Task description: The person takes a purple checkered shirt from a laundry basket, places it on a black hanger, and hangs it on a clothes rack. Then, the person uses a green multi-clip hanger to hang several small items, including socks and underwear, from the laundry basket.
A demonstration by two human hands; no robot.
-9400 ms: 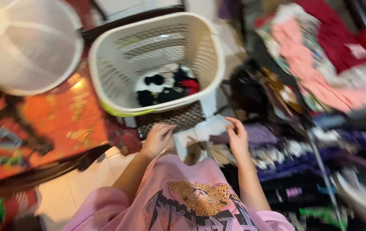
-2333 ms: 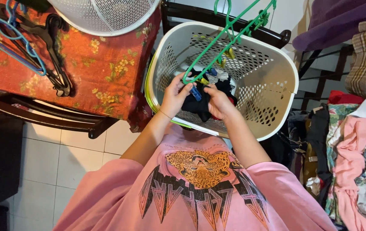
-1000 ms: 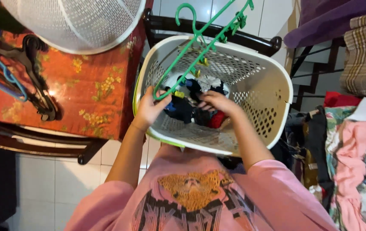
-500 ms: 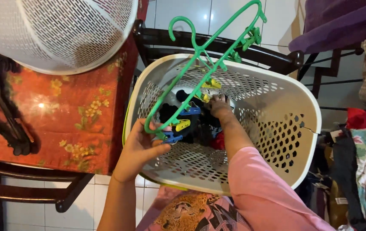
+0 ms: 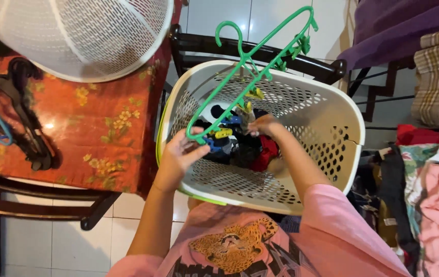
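The left hand (image 5: 178,154) grasps the low end of a green hanger (image 5: 250,72) with coloured clips, which slants up over the white basket (image 5: 332,154). The right hand (image 5: 263,125) is inside the basket, fingers closed on a small grey cloth (image 5: 246,117) above the dark clothes (image 5: 245,151).

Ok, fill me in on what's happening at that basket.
A person in a pink shirt leans over a white laundry basket. The left hand holds one end of a green clip hanger with coloured pegs, tilted above the basket. The right hand reaches into the dark clothes at the bottom.
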